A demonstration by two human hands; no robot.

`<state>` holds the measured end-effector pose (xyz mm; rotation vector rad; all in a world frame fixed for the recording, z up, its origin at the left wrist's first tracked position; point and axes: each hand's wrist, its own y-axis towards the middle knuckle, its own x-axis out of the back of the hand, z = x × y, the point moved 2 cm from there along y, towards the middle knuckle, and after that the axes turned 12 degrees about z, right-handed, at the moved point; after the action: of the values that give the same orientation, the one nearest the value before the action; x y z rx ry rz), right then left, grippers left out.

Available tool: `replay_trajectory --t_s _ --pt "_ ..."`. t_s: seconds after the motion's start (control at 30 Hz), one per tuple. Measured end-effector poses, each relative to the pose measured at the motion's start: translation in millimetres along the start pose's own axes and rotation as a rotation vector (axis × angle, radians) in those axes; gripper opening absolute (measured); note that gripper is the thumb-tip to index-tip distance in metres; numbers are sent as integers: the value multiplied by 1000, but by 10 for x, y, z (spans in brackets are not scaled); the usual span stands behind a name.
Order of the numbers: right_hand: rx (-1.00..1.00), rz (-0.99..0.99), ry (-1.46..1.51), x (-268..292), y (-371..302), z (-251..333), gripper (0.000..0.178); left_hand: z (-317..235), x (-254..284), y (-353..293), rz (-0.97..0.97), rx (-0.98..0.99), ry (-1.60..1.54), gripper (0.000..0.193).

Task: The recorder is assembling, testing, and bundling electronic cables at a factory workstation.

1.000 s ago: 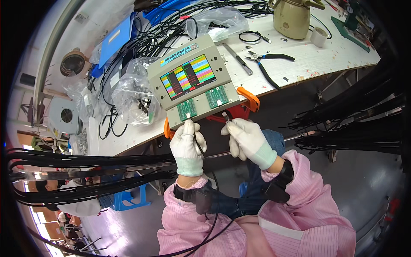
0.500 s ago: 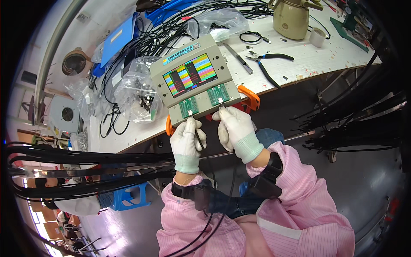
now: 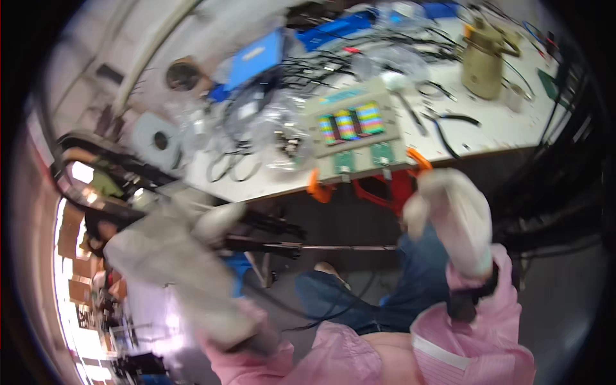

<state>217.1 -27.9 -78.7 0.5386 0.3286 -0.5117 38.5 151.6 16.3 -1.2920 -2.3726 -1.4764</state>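
Smeared by motion, my white-gloved left hand [image 3: 173, 250] is out at the left beside the bundle of black cables [image 3: 269, 224]; its grip is unreadable. A dark cable [image 3: 321, 317] curves across my lap below it. My right hand [image 3: 455, 215], also gloved and blurred, is in front of the table edge near an orange clamp [image 3: 419, 158], fingers pointing down; I cannot tell whether they hold anything. On the table stands a beige tester [image 3: 354, 154] with a multicoloured screen [image 3: 350, 123] and two green circuit boards [image 3: 383, 154] along its front. Neither hand touches it.
Right of the tester lie black-and-blue cutting pliers [image 3: 452, 120] and a utility knife [image 3: 412, 114]. A beige jug [image 3: 482, 64] stands farther back. Clear plastic bags [image 3: 282, 138] and a blue bin [image 3: 255, 59] are to the left. A red handle [image 3: 391, 196] hangs under the front edge.
Both hands have left the tester's front: the left swung far left and down, the right moved right. The cable ends no longer sit at the green boards. My view has shifted.
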Motion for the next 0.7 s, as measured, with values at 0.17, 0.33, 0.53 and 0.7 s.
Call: replay_trajectory --t_s 0.17,0.33,0.53,0.7 --pt "344 667 -179 -520 23 183 36 36 -973 1 908 -113 389 42" --pt "273 -450 -150 208 3 211 29 -191 -203 551 729 -267 658 57" --pt "486 -357 -281 553 -136 249 33 39 2180 1265 -344 2 1491 51" --pt "345 277 579 811 -200 -351 48 560 2570 1437 -139 320 1364 47"
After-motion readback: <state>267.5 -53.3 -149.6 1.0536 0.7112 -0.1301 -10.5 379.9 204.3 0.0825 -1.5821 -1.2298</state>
